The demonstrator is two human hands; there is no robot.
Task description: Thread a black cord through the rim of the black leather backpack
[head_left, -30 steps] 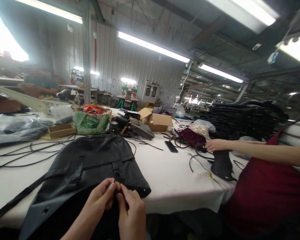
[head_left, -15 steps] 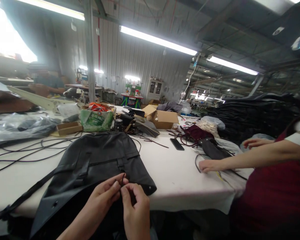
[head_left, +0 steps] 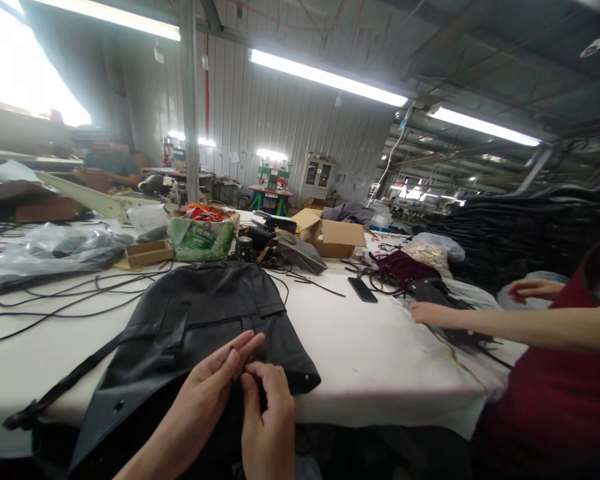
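A black leather bag (head_left: 200,327) lies flat on the white counter (head_left: 370,360), its near edge hanging over the front; both hands meet at that near edge, just below the short strap at the bag's middle. The left hand (head_left: 207,393) has its fingers stretched almost straight, the tips resting on the leather; whether it pinches anything I cannot tell. The right hand (head_left: 267,427) is curled, thumb and forefinger drawn together on a small dark piece at the bag's edge (too small to make out); the two hands touch at the fingertips. A long black strap (head_left: 65,387) runs from the bag off to the left across the counter. Behind the bag stand a green sack (head_left: 200,240), a cardboard box (head_left: 333,237) and loose black cords (head_left: 55,300); a phone (head_left: 363,289) lies to the right. At the right side another person's hand (head_left: 427,313) rests flat on the counter, beside a dark red bag (head_left: 403,267).
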